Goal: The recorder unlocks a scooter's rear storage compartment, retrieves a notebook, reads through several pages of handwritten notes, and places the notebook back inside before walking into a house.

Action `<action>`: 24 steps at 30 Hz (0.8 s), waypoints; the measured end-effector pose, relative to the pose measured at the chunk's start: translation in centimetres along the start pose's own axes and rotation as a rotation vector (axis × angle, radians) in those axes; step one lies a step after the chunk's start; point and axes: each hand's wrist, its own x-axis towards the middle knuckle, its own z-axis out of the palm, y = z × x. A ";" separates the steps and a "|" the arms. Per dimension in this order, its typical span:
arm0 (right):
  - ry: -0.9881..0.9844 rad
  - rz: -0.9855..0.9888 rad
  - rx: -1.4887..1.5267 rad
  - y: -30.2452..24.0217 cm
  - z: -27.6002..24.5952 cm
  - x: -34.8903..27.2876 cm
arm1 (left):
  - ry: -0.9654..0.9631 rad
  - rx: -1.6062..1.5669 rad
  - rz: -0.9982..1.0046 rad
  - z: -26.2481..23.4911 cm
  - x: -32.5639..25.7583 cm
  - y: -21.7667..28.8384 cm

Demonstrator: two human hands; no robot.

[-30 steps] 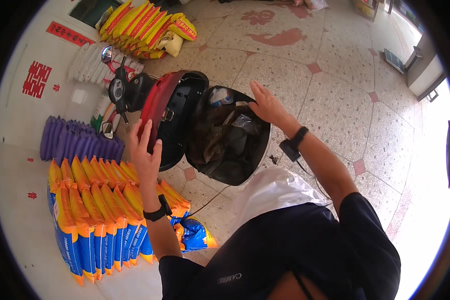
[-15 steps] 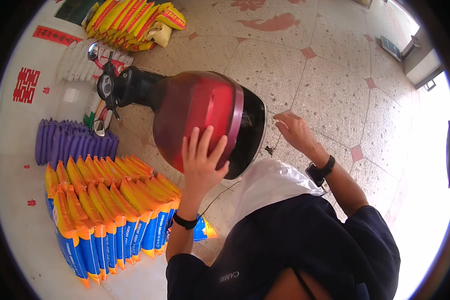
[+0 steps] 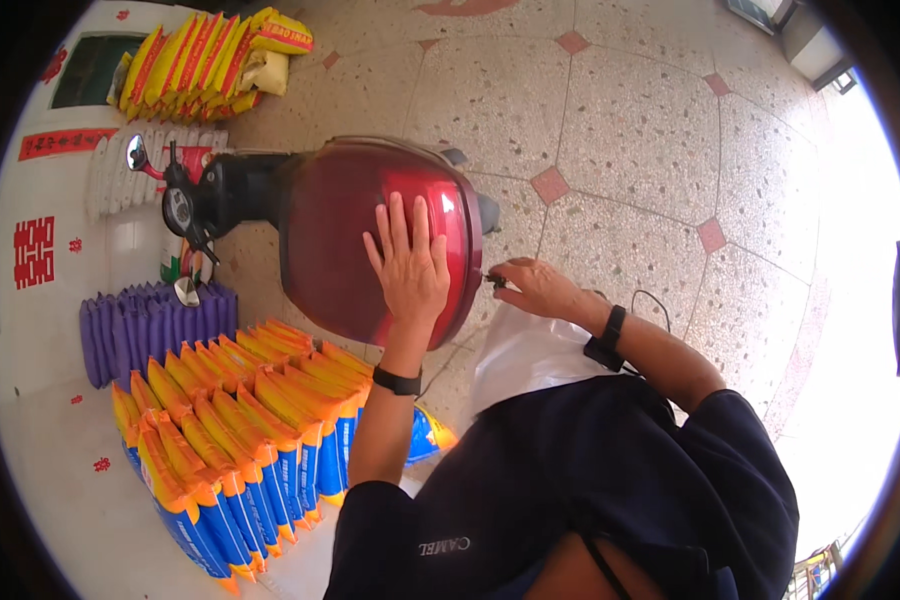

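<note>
A dark-red top box (image 3: 340, 230) sits on the back of a scooter (image 3: 245, 185), its domed lid lowered onto the base. My left hand (image 3: 410, 275) lies flat on the lid, fingers spread and holding nothing. At the box's rear edge, my right hand (image 3: 540, 288) pinches what looks like a small dark key (image 3: 495, 281), with thumb and forefinger closed around it. The lock itself is too small to make out. A white plastic bag (image 3: 525, 360) bulges out just below my right hand, against my dark shirt.
Upright orange-and-blue sacks (image 3: 260, 430) stand in rows at the left, with purple bags (image 3: 155, 325) behind them. Yellow-and-red sacks (image 3: 195, 60) are piled at the far left. The scooter's mirrors and handlebar (image 3: 180, 205) stick out toward the wall. Speckled tile floor (image 3: 640, 190) extends right.
The box lid has come down over the dark opening. My left hand has flattened on it. My right hand has moved left and closed on the key at the rear edge.
</note>
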 end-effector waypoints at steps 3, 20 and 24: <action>0.013 0.130 0.021 0.5 -0.1 -0.6 | 0.010 -0.022 0.029 0.7 0.8 1.1; -0.047 0.880 1.361 0.3 3.2 0.4 | 0.109 0.015 0.029 1.4 0.5 0.6; -0.108 0.319 0.356 3.7 1.6 -3.2 | 0.113 -0.006 0.059 1.5 0.8 1.0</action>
